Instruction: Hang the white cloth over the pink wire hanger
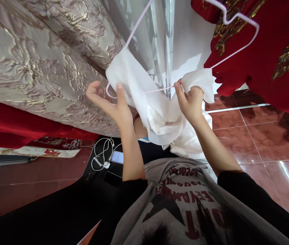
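A thin pink hanger (pixel 138 23) slants down from the top, with white fabric (pixel 163 117) draped over its left shoulder and its end loop poking out. My left hand (pixel 112 105) is beside that loop, fingers spread, the thumb against the fabric. The fingers of my right hand (pixel 190 100) are closed on the hanger's lower bar, and a flap of the white fabric lies over and behind them. Below, the cloth bunches in the lap. Another stretch of pink hanger wire (pixel 230 57) runs from the fabric up to the right.
Patterned curtain (pixel 44 68) hangs at left, red garments (pixel 264 51) with gold trim at right. A black bench (pixel 65 200) carries a lit phone (pixel 117 157), a dark phone (pixel 112 178) and a white cable (pixel 95 160). Red tiled floor (pixel 264 143) lies at right.
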Demonstrator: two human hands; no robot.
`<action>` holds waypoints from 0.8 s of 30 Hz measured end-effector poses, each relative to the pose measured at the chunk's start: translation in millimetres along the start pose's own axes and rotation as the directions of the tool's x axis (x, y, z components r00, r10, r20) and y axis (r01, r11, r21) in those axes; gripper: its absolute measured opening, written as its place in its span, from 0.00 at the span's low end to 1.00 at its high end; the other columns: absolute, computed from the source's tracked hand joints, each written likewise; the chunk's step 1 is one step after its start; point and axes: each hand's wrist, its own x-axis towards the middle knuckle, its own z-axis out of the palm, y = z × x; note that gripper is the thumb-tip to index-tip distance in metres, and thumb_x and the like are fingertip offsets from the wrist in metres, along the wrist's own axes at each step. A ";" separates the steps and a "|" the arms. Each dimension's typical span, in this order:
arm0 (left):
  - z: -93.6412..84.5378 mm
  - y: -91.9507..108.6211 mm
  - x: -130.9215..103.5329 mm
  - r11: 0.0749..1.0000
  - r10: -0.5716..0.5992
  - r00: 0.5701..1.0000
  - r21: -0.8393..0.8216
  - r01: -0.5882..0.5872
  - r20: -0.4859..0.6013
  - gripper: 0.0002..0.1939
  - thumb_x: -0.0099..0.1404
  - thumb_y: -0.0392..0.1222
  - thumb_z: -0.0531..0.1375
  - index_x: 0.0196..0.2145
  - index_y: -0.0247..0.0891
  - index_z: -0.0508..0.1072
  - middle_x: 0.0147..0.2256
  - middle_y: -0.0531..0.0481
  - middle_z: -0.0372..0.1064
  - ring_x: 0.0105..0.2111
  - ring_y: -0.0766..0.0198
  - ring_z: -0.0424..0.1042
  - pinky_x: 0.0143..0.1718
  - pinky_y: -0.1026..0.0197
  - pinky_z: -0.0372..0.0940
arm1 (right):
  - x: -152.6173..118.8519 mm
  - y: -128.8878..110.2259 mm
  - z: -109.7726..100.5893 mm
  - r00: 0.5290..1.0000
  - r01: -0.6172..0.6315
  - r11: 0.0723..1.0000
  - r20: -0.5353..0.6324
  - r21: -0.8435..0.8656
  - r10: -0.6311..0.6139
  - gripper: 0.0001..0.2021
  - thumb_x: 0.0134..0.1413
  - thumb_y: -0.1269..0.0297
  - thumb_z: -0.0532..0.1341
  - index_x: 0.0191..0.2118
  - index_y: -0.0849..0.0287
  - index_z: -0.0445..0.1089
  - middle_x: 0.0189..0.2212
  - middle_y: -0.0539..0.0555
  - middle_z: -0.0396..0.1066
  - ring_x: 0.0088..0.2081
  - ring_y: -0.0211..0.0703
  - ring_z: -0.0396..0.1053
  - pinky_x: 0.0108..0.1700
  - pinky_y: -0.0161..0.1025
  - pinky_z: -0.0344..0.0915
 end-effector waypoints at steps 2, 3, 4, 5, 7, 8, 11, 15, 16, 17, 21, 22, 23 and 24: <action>6.4 -9.7 4.2 0.978 -0.046 0.998 -0.205 0.037 -0.039 0.32 0.60 0.61 0.74 0.52 0.47 0.66 0.58 0.45 0.70 0.66 0.48 0.65 0.66 0.43 0.64 | -0.8 -1.1 1.6 1.000 0.003 1.000 -0.007 -0.010 -0.003 0.33 0.67 0.31 0.48 0.42 0.59 0.73 0.28 0.54 0.63 0.35 0.41 0.66 0.52 0.47 0.70; 10.9 -12.7 3.6 0.946 -0.119 0.992 -0.298 0.124 0.035 0.30 0.61 0.61 0.73 0.51 0.45 0.68 0.56 0.44 0.73 0.64 0.49 0.69 0.65 0.44 0.66 | -1.1 -1.8 2.1 1.000 0.003 1.000 -0.014 -0.011 -0.003 0.34 0.66 0.30 0.48 0.42 0.58 0.73 0.30 0.55 0.65 0.38 0.42 0.67 0.53 0.47 0.70; 15.7 -14.3 1.5 0.903 -0.192 0.974 -0.367 0.222 0.116 0.27 0.63 0.61 0.71 0.49 0.42 0.70 0.55 0.43 0.75 0.63 0.49 0.70 0.65 0.46 0.67 | -1.4 -2.6 2.3 1.000 0.004 1.000 -0.020 -0.009 -0.004 0.34 0.66 0.30 0.48 0.41 0.58 0.72 0.31 0.56 0.67 0.40 0.43 0.69 0.54 0.47 0.70; 20.5 -14.6 -1.6 0.863 -0.248 0.952 -0.406 0.301 0.178 0.24 0.65 0.61 0.70 0.48 0.41 0.72 0.55 0.41 0.76 0.62 0.50 0.71 0.65 0.46 0.68 | -1.7 -3.6 1.9 1.000 0.006 1.000 -0.023 -0.003 -0.006 0.33 0.66 0.30 0.48 0.41 0.58 0.72 0.33 0.57 0.68 0.42 0.44 0.69 0.55 0.47 0.70; 28.2 -12.0 -9.1 0.833 -0.285 0.941 -0.438 0.337 0.182 0.19 0.68 0.58 0.68 0.46 0.41 0.75 0.54 0.42 0.78 0.63 0.50 0.71 0.65 0.47 0.68 | -2.0 -5.7 -1.0 1.000 0.018 1.000 -0.014 0.018 -0.018 0.31 0.67 0.31 0.49 0.41 0.56 0.72 0.36 0.57 0.71 0.44 0.43 0.70 0.56 0.46 0.70; 30.7 -9.8 -12.4 0.844 -0.276 0.951 -0.438 0.309 0.138 0.17 0.69 0.56 0.67 0.46 0.42 0.75 0.53 0.43 0.79 0.63 0.51 0.71 0.64 0.47 0.69 | -2.2 -6.9 -3.8 0.999 0.032 0.999 -0.004 0.035 -0.032 0.29 0.67 0.33 0.50 0.41 0.55 0.72 0.37 0.57 0.72 0.44 0.43 0.70 0.56 0.46 0.70; 31.5 -2.4 -17.5 0.904 -0.226 0.974 -0.367 0.219 0.025 0.09 0.71 0.51 0.65 0.45 0.47 0.76 0.49 0.50 0.81 0.57 0.53 0.76 0.61 0.48 0.71 | -2.4 -9.5 -16.9 0.994 0.108 0.984 0.013 0.142 -0.111 0.23 0.68 0.39 0.56 0.43 0.55 0.75 0.41 0.56 0.74 0.47 0.42 0.71 0.59 0.45 0.69; 22.3 4.1 -12.3 0.940 -0.148 0.989 -0.313 0.134 -0.021 0.06 0.68 0.40 0.63 0.44 0.43 0.77 0.45 0.50 0.80 0.49 0.58 0.78 0.56 0.54 0.72 | 4.0 -8.1 -45.5 0.991 0.131 0.942 -0.077 0.308 -0.113 0.23 0.69 0.45 0.56 0.41 0.60 0.79 0.32 0.56 0.73 0.30 0.35 0.65 0.37 0.40 0.65; 19.6 5.0 -9.7 0.943 -0.129 0.991 -0.310 0.116 -0.021 0.07 0.68 0.39 0.63 0.44 0.42 0.77 0.45 0.49 0.80 0.49 0.58 0.78 0.55 0.55 0.72 | 8.7 -6.1 -55.3 0.991 0.105 0.938 -0.115 0.331 -0.071 0.21 0.69 0.48 0.57 0.40 0.60 0.78 0.30 0.56 0.72 0.25 0.33 0.59 0.30 0.39 0.58; 17.2 5.8 -7.0 0.945 -0.119 0.993 -0.308 0.109 -0.014 0.08 0.67 0.39 0.63 0.44 0.42 0.77 0.46 0.49 0.80 0.49 0.58 0.78 0.56 0.55 0.72 | 15.1 -3.3 -66.3 0.988 0.054 0.938 -0.157 0.342 0.000 0.17 0.69 0.54 0.57 0.39 0.61 0.78 0.29 0.56 0.73 0.22 0.31 0.54 0.25 0.39 0.49; 11.9 6.5 1.5 0.935 -0.133 0.991 -0.327 0.135 0.028 0.06 0.66 0.39 0.64 0.41 0.40 0.78 0.44 0.46 0.81 0.50 0.56 0.78 0.57 0.54 0.72 | 55.8 16.1 -117.5 0.874 -0.259 0.914 -0.326 0.313 0.360 0.14 0.60 0.76 0.53 0.25 0.58 0.66 0.22 0.53 0.70 0.16 0.25 0.50 0.22 0.40 0.33; 11.3 6.2 2.6 0.931 -0.134 0.990 -0.337 0.139 0.037 0.06 0.66 0.40 0.65 0.41 0.40 0.79 0.44 0.46 0.81 0.50 0.56 0.78 0.58 0.53 0.71 | 68.3 22.1 -129.6 0.856 -0.302 0.909 -0.338 0.288 0.392 0.15 0.59 0.79 0.54 0.24 0.56 0.60 0.20 0.50 0.68 0.15 0.24 0.49 0.22 0.40 0.34; 10.8 5.7 3.5 0.929 -0.131 0.990 -0.343 0.139 0.048 0.06 0.66 0.41 0.65 0.40 0.40 0.79 0.44 0.46 0.81 0.51 0.55 0.77 0.60 0.52 0.71 | 81.0 27.8 -140.2 0.870 -0.301 0.922 -0.326 0.242 0.370 0.16 0.58 0.79 0.55 0.23 0.54 0.55 0.18 0.48 0.66 0.14 0.24 0.50 0.21 0.39 0.35; 10.2 5.0 4.2 0.928 -0.126 0.990 -0.345 0.139 0.060 0.06 0.65 0.42 0.67 0.40 0.41 0.79 0.45 0.46 0.81 0.53 0.54 0.77 0.61 0.51 0.70 | 93.3 32.3 -148.9 0.912 -0.259 0.949 -0.280 0.178 0.301 0.18 0.58 0.79 0.56 0.23 0.53 0.51 0.16 0.45 0.63 0.14 0.23 0.51 0.21 0.38 0.37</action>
